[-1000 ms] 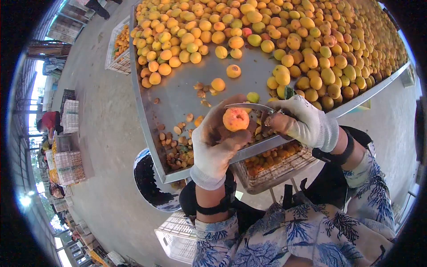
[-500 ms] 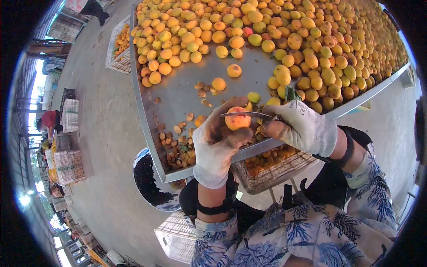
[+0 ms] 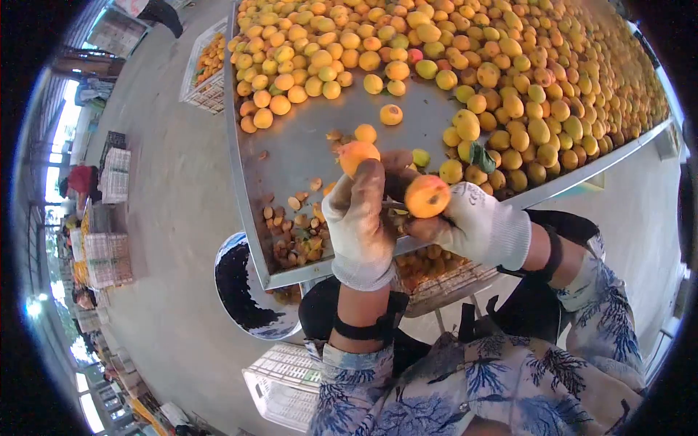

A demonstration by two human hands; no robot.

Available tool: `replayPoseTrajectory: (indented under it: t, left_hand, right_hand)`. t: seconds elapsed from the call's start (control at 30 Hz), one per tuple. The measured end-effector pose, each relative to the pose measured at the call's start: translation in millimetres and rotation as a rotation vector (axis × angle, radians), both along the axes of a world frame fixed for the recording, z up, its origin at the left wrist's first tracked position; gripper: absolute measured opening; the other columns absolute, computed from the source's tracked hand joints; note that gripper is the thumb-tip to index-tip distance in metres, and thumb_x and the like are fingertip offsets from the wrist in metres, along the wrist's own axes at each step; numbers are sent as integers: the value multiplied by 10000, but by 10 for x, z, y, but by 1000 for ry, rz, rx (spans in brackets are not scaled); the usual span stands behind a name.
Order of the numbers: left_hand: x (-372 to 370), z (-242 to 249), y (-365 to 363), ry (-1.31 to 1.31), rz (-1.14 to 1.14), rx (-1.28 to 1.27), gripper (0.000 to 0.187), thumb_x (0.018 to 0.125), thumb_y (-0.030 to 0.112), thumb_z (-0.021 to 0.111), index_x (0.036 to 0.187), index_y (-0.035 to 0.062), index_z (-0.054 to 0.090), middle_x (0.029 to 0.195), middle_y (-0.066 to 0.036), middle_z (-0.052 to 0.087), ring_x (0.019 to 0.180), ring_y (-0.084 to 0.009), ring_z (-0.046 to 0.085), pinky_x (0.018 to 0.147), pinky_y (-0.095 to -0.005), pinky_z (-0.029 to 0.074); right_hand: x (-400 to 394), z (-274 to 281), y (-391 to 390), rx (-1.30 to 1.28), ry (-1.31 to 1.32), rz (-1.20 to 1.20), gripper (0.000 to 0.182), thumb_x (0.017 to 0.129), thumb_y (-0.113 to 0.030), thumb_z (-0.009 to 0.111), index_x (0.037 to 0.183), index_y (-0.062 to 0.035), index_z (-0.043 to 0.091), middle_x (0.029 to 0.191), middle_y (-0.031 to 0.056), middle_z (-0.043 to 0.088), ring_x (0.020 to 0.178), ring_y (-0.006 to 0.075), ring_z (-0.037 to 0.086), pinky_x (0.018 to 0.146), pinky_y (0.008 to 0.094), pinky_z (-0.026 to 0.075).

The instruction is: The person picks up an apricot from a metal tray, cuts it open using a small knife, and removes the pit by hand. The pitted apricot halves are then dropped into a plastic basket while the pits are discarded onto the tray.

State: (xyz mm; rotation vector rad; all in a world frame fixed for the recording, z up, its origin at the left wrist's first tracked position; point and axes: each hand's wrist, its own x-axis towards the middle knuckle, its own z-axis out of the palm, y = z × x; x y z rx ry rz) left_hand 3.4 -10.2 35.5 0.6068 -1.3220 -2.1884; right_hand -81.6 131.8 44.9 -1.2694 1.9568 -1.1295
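My left hand point(image 3: 361, 225), in a white glove with darkened fingers, pinches an apricot half point(image 3: 356, 155) between thumb and fingers. Close beside it, my right hand point(image 3: 487, 225), gloved alike, is closed around another apricot half point(image 3: 427, 196), whose face shows a dark reddish centre. A narrow dark sliver of the knife point(image 3: 394, 207) shows between the hands; the rest is hidden by fingers and fruit. Both hands are over the near edge of a metal table point(image 3: 320, 120). Several pits point(image 3: 291, 236) and scraps lie on it to the left of my left hand.
Whole apricots point(image 3: 538, 102) are heaped across the back and right of the table. Below its edge stands a crate of apricot pieces point(image 3: 451, 280). A tub with a dark inside point(image 3: 251, 291) and a white crate point(image 3: 283, 385) stand on the floor at left.
The apricot that the blade was crossing in my left hand is now apart in two pieces, one in each hand. My right hand has come closer to the left, and the knife is mostly covered.
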Motion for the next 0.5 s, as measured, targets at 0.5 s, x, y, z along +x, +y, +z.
replayPoseTrajectory:
  t: [0.5]
  left_hand:
    - [194,-27,-133,-129,-528,-934,261,650,122,788,894,53,725,1159,-173,647,973,-272,666,833,-321,508]
  right_hand:
    - [-551,189,434,393,237,-217,363,734,-275,777,984,-35,669,742,132,633,709,257,630,677,359,492]
